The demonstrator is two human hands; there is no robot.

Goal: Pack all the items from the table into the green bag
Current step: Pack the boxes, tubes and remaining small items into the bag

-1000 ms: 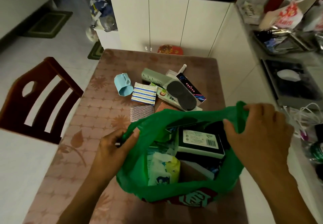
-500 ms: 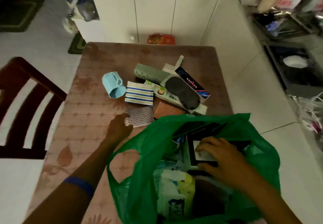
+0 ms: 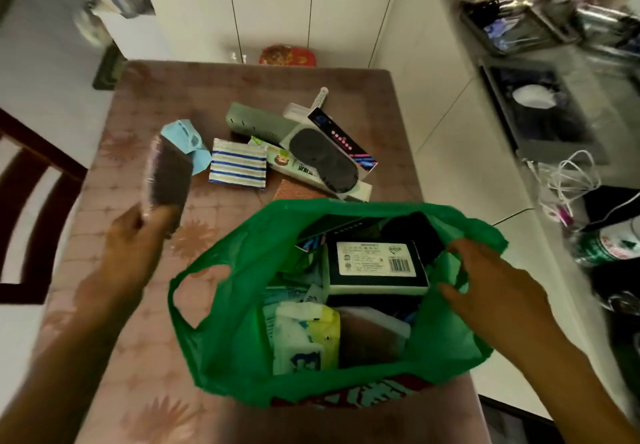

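the green bag (image 3: 242, 350) is stood open at the near table (image 3: 145, 391) edge, one loop handle seen at its left. inside, one dark barcoded box (image 3: 375, 263) and one white and yellow packet (image 3: 306, 339) are counted among other packed items. the bag's right rim is touched by the right hand (image 3: 491, 291), its fingers loosely spread. left of the bag, one flat dark pad (image 3: 168, 175) is gripped above the table by the left hand (image 3: 136, 239). farther back are laid one striped cloth (image 3: 238, 168), one pale blue cup (image 3: 185, 140), one black eye mask (image 3: 323, 159) and several overlapped boxes. one dark chair (image 3: 33, 208) is stood left.
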